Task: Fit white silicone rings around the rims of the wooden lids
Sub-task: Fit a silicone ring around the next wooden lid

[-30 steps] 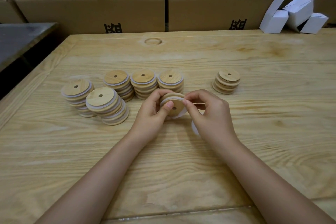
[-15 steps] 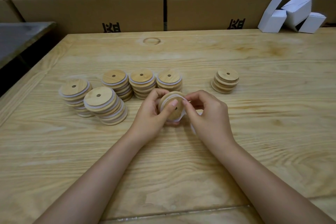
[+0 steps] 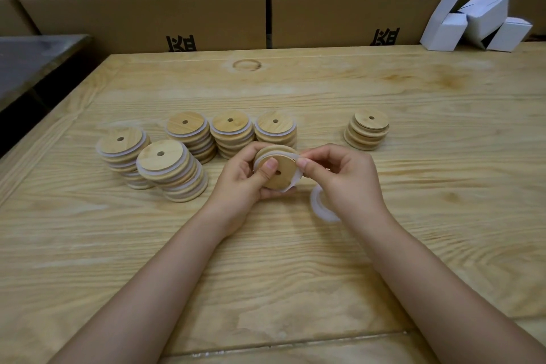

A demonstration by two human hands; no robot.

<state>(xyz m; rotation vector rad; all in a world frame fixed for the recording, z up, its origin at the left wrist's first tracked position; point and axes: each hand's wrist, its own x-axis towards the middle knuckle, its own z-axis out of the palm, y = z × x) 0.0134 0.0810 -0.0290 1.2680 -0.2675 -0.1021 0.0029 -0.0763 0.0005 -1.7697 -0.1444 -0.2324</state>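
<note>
The step in hand is the stretching of one ring over one lid. The left hand (image 3: 242,180) grips a round, pale wooden lid with a small centre hole (image 3: 280,179), tilted so its face looks toward the camera. Its thumb presses flat on that face and its fingers curl behind. A thin white silicone ring (image 3: 283,154) lies along the lid's upper rim and hangs loose down its right side, so I judge it about half seated. At the lid's right edge the right hand (image 3: 345,180) pinches the slack of the ring between thumb and forefinger, with its other fingers curled in above the table.

Just right of and below the lid, partly under the right hand, a spare white silicone ring (image 3: 320,211) lies on the light pine table (image 3: 295,275). Whether it is one ring or several I cannot tell. Behind and to the left of the lid stand five stacks of ringed wooden lids (image 3: 230,130), white bands showing between the discs. Well to its right stands a short stack of bare wooden lids (image 3: 367,131), which looks like the work left.

The next move likely calls for pulling the slack down and round the lower rim while the left thumb pins the seated part. The ring could snap off the top if that thumb eases.
</note>
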